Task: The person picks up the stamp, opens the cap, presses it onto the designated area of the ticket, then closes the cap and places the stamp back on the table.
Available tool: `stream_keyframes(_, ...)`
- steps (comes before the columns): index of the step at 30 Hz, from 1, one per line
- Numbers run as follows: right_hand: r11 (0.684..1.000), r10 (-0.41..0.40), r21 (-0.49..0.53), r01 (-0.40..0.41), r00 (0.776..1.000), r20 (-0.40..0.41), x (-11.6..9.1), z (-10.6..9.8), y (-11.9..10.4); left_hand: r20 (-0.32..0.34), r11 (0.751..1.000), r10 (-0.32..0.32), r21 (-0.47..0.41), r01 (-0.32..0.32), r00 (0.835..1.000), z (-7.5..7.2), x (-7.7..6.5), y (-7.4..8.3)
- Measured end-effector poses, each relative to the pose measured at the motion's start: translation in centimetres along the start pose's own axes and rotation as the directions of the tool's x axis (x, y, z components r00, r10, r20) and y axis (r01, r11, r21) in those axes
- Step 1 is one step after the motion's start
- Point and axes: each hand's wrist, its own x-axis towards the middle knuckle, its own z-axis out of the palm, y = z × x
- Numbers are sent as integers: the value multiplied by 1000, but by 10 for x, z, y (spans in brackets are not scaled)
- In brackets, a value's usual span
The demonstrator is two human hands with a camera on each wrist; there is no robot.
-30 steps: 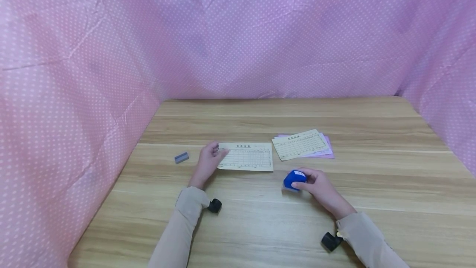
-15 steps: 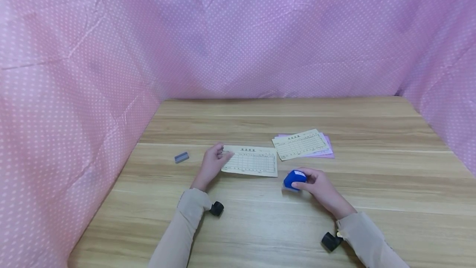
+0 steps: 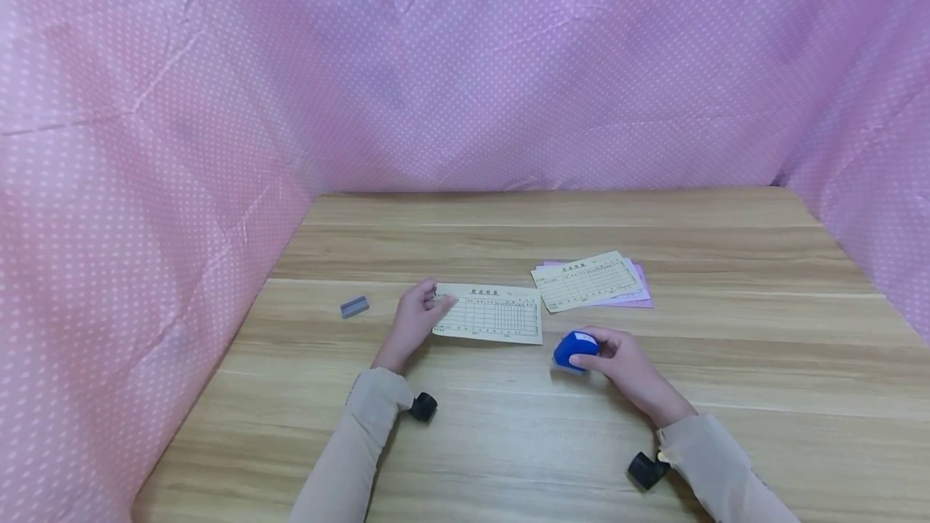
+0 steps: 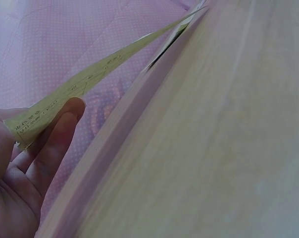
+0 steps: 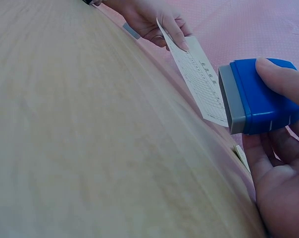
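Note:
My left hand (image 3: 414, 320) pinches the left end of a pale yellow printed form (image 3: 501, 323) between thumb and fingers. The left wrist view has this form (image 4: 85, 77) raised off the table, sloping down away from the fingers (image 4: 58, 141). In my right hand (image 3: 630, 363) is a blue self-inking stamp (image 3: 574, 350), gripped by thumb and fingers just right of the form. Its grey base (image 5: 231, 101) faces left, toward the form, in the right wrist view; stamp and form are apart. The form's printed face is toward the head camera.
Behind the stamp, a loose pile has a yellow form (image 3: 584, 282) on top and a purple sheet (image 3: 645, 297) beneath. A small grey rectangular piece (image 3: 354, 307) lies left of my left hand. Pink dotted cloth (image 3: 508, 87) hangs around the wooden table (image 3: 472, 450).
My left hand has carried the form slightly right and toward me, then held still over the last half second. The right hand and stamp have stayed in place.

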Motion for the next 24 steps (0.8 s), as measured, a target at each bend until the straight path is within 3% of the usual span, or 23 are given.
stream_keyframes(5, 1000, 13, -11, -13, 1000, -7, 1, 0, 0, -7, 1000, 14, -9, -14, 1000, 0, -2, 1)
stream_keyframes(13, 1000, 22, -13, -22, 1000, -2, 1, 0, -3, 65, 1000, 9, -14, -8, 998, 5, -12, 6)
stream_keyframes(24, 999, 38, -8, -38, 999, -1, 0, -1, -3, 79, 1000, 11, 19, -12, 997, 9, -14, 4)
